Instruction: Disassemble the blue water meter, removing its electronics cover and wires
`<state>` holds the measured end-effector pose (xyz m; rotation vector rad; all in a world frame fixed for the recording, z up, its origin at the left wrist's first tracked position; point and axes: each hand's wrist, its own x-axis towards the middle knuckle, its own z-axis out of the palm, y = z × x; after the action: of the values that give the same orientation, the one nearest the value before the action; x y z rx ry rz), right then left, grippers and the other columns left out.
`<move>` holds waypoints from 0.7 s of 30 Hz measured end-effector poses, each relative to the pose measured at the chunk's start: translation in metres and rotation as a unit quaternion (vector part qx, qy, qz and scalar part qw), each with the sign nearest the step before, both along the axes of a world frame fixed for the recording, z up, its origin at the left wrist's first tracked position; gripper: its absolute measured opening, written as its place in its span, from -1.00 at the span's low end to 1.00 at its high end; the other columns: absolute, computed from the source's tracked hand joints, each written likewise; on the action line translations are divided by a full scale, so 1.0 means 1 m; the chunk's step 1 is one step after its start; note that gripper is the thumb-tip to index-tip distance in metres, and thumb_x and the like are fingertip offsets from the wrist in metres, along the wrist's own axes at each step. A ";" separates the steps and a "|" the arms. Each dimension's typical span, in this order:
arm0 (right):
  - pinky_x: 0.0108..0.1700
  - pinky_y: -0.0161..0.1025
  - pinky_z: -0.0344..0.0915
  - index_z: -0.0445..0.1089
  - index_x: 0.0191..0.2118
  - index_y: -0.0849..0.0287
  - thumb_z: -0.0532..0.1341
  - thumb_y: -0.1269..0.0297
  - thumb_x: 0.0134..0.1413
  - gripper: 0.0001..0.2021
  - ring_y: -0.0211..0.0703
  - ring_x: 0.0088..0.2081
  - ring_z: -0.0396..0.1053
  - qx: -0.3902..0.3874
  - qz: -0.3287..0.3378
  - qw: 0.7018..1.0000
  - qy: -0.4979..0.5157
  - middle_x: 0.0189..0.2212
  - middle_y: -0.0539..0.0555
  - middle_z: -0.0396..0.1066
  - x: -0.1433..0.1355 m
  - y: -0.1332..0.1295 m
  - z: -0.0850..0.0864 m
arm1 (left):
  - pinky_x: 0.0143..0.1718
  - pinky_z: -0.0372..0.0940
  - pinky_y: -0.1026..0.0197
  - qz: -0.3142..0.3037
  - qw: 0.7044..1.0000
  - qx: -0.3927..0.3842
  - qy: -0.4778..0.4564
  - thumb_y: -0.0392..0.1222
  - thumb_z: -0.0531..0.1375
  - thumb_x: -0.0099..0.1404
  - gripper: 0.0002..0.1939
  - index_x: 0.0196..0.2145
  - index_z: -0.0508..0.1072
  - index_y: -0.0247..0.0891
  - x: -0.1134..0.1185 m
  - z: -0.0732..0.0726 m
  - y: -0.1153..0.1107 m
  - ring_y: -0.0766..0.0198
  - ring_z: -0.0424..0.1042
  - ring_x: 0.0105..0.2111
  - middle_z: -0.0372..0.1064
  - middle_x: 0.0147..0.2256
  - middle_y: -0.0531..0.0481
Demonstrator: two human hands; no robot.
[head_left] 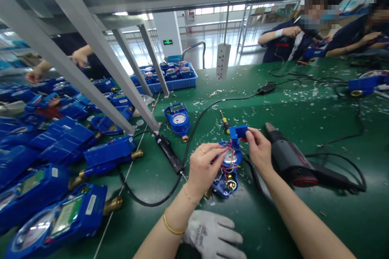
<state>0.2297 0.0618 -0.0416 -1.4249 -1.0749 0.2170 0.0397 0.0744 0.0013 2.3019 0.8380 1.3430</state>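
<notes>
In the head view, an opened blue water meter [231, 157] lies on the green table with its wiring and inner parts exposed. My left hand [199, 170] is closed, pinching thin red wires [225, 149] over the meter. Between the thumb and fingers of my right hand [259, 149] is the edge of the meter's raised blue cover [238, 131]. Shiny round parts [232, 182] show in the near section of the housing. My left fingers hide part of the meter's left side. A white work glove [211, 234] rests below my left wrist.
A heat gun [291, 158] lies right, a black electric screwdriver [169, 154] left, and a yellow-black screwdriver [225, 122] just beyond. Several blue meters [57, 210] crowd the left behind slanted metal posts [97, 48]. A socket strip [223, 60] hangs overhead. Co-workers [285, 40] work opposite.
</notes>
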 end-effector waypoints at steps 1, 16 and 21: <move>-0.30 -0.19 0.45 0.44 -0.13 0.22 0.07 -0.05 0.27 -0.59 -0.16 -0.40 0.45 -0.005 0.000 1.000 -0.012 -0.34 0.12 0.50 -0.001 -0.001 0.000 | -0.13 0.47 0.12 -0.004 1.000 -0.011 -0.003 -0.25 0.24 0.34 -0.92 -0.27 0.57 -0.20 0.000 0.000 -0.001 0.22 0.54 -0.22 0.58 -0.26 -0.06; -0.28 0.07 0.33 0.53 -0.21 0.06 0.25 0.38 -0.51 -0.49 0.17 -0.31 0.43 -0.303 -0.058 0.899 -0.310 -0.27 0.30 0.48 0.199 -0.144 -0.028 | -0.15 0.47 0.23 -0.023 1.000 0.003 -0.013 -0.30 0.23 0.34 -0.94 -0.27 0.52 -0.24 0.003 0.004 -0.003 0.29 0.54 -0.26 0.54 -0.28 -0.05; -0.27 -0.10 0.35 0.40 0.11 0.15 0.20 0.43 -0.13 -0.44 0.09 -0.21 0.45 -0.348 -0.032 0.856 -0.381 -0.19 0.28 0.46 0.183 -0.132 -0.049 | -0.13 0.47 0.24 -0.016 0.999 0.038 0.005 -0.32 0.24 0.33 -0.96 -0.27 0.52 -0.26 0.001 0.002 -0.002 0.29 0.55 -0.25 0.54 -0.28 -0.05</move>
<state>0.4130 -0.0697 -0.0904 -2.3048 -1.6877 -0.0366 0.0412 0.0721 0.0030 2.3704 0.7620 1.3742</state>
